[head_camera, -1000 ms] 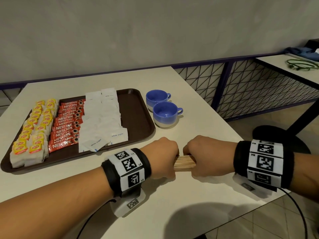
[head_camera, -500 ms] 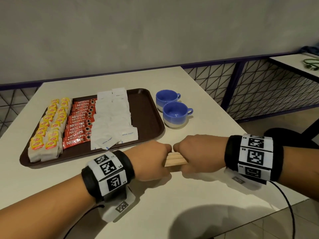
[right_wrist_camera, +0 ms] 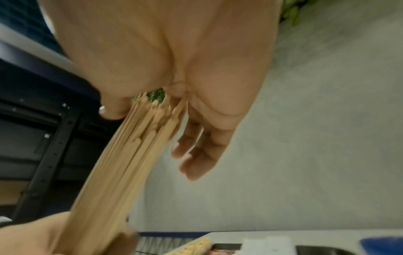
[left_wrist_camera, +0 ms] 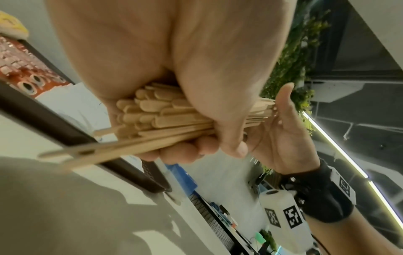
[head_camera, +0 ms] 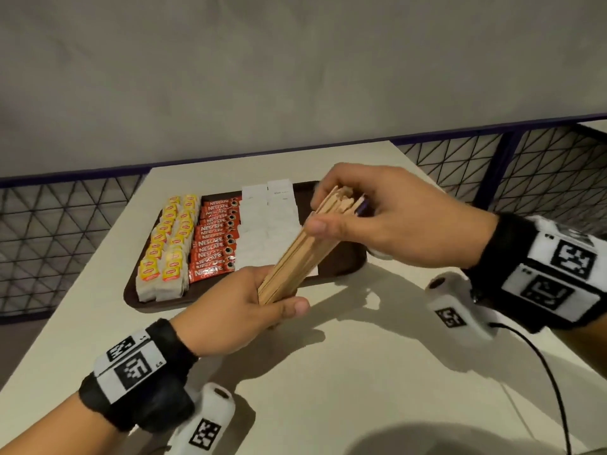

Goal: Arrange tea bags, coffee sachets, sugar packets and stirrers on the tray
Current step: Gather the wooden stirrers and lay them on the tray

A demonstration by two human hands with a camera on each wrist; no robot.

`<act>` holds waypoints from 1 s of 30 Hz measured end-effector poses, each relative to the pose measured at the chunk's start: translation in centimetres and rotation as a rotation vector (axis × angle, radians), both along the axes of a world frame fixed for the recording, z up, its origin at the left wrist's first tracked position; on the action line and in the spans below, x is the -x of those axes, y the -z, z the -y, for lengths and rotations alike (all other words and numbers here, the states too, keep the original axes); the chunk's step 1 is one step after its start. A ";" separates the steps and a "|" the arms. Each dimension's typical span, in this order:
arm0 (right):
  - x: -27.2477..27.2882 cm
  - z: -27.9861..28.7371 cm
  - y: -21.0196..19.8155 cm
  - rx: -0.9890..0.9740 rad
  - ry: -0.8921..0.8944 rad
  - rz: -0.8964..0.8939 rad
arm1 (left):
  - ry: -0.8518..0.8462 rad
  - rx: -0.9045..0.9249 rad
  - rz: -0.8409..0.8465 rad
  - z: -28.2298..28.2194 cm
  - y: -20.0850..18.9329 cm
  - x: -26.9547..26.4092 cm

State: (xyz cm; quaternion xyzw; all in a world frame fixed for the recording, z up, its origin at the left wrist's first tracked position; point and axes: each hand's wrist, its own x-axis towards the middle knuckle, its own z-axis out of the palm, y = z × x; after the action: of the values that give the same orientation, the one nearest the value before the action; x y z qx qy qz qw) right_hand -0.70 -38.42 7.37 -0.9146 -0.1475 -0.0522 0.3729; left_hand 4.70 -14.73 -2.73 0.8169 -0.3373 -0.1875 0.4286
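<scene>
A thick bundle of wooden stirrers [head_camera: 302, 251] hangs tilted over the front right part of the brown tray [head_camera: 345, 257]. My left hand [head_camera: 276, 297] grips its lower end, fingers wrapped round it [left_wrist_camera: 165, 117]. My right hand [head_camera: 328, 211] holds the upper end between thumb and fingers [right_wrist_camera: 122, 163]. A few stirrers [left_wrist_camera: 87, 151] stick out loose below the left fist. On the tray lie rows of yellow tea bags [head_camera: 167, 244], red coffee sachets [head_camera: 215, 238] and white sugar packets [head_camera: 269, 218].
The tray sits on a pale table [head_camera: 361, 356] beside a wall and a railing with mesh [head_camera: 542, 172]. A blue cup [right_wrist_camera: 381, 245] stands right of the tray, mostly hidden behind my right hand in the head view. The table's right edge is close.
Both hands have lifted the bundle off the table and carried it forward over the tray's right front. The bundle now tilts and the hands are further apart along it.
</scene>
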 end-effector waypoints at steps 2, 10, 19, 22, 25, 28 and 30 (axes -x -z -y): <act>0.1 -2.4 0.7 -0.237 -0.029 0.064 | 0.051 0.047 -0.021 -0.2 0.6 0.1; -0.5 -9.5 2.8 -0.670 -0.104 0.109 | 0.026 0.094 -0.027 0.2 1.8 0.4; -2.4 -10.7 4.0 -0.825 -0.104 0.072 | -0.051 0.278 0.003 0.5 1.2 0.0; -2.6 -10.3 4.7 -0.731 -0.135 -0.068 | -0.116 0.255 0.040 0.0 1.2 -0.6; -3.0 -10.4 4.9 -0.610 -0.148 -0.123 | -0.095 0.217 0.034 0.0 1.3 -0.5; -3.2 -10.5 4.4 -0.585 -0.167 -0.078 | -0.078 0.253 -0.024 0.4 0.9 -0.1; -3.5 -9.9 4.2 -0.639 -0.151 -0.056 | -0.075 0.162 0.004 -0.4 0.5 -0.6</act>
State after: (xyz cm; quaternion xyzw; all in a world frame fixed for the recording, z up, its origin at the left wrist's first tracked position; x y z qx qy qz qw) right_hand 2.76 -28.56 3.16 -0.7389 -0.1809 -0.0430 0.6477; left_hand 5.28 -14.30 -3.18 0.7920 -0.3215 -0.1418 0.4992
